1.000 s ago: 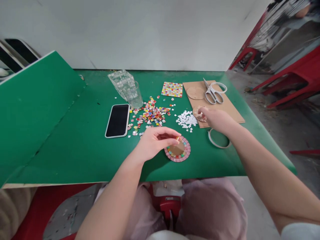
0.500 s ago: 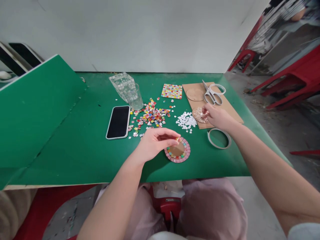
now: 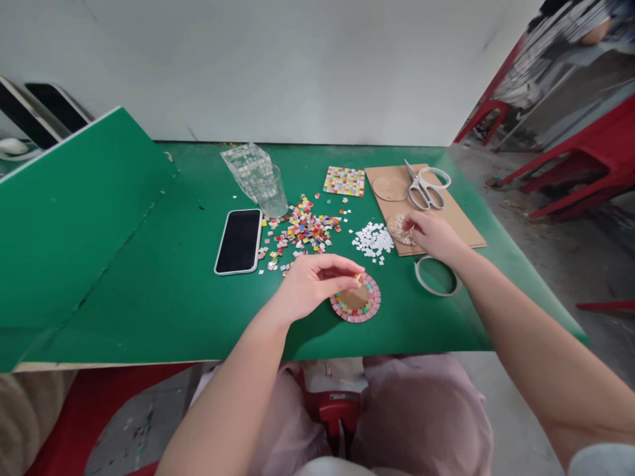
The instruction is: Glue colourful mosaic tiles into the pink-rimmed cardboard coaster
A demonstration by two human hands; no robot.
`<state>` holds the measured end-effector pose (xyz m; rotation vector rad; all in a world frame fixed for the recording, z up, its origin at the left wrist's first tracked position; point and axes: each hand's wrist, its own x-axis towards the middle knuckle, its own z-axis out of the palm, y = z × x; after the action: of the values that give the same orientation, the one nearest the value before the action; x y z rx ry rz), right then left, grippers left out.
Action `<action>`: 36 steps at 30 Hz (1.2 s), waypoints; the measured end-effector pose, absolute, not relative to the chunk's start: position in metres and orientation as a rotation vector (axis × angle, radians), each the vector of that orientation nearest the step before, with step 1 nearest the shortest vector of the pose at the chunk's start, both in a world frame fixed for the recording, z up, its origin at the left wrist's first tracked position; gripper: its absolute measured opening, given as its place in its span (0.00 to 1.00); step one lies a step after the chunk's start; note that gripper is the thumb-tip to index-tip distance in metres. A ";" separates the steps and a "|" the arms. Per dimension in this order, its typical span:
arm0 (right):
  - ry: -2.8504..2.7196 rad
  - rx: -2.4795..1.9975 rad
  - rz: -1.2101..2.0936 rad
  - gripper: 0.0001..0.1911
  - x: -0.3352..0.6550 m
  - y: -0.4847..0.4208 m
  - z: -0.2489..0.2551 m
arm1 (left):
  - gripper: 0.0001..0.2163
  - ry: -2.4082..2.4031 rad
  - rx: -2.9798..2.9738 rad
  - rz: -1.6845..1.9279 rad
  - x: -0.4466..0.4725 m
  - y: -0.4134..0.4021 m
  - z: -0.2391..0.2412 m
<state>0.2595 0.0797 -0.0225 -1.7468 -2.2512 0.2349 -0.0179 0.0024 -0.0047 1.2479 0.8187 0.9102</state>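
Observation:
My left hand (image 3: 310, 281) is closed in a pinch over the upper left of a round coaster (image 3: 356, 318). A small orange-and-white mosaic tile (image 3: 358, 276) shows between thumb and fingertips. Pink tiles ring the coaster's edge, with an inner ring of coloured pieces around a bare brown middle. To the right, my right hand (image 3: 430, 233) has its fingertips pressed together on a round disc (image 3: 397, 229) strewn with small pale bits. What those fingers hold, if anything, is hidden. The disc lies on a brown cardboard sheet (image 3: 459, 228).
Loose coloured tiles (image 3: 310, 225) and white tiles (image 3: 373, 239) lie in heaps. Around them are a phone (image 3: 239, 242), a clear cup (image 3: 272, 195) with a plastic bag (image 3: 248, 168), a tile sheet (image 3: 344, 181), scissors (image 3: 421, 192) and a tape roll (image 3: 421, 281). A green panel (image 3: 74, 225) rises at left.
The whole view has shifted slightly, so things sit a little further right. My left hand keeps its pinch over the coaster. My right fingers have moved slightly on the disc.

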 end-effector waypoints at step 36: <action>-1.839 -1.443 0.635 0.09 0.161 -0.003 0.058 | 0.08 0.917 1.231 1.413 -0.022 0.000 0.003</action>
<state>0.1611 -0.0027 0.0576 -1.4426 -1.8392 0.6346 -0.0223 0.0004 0.0028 1.2315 0.9173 1.4129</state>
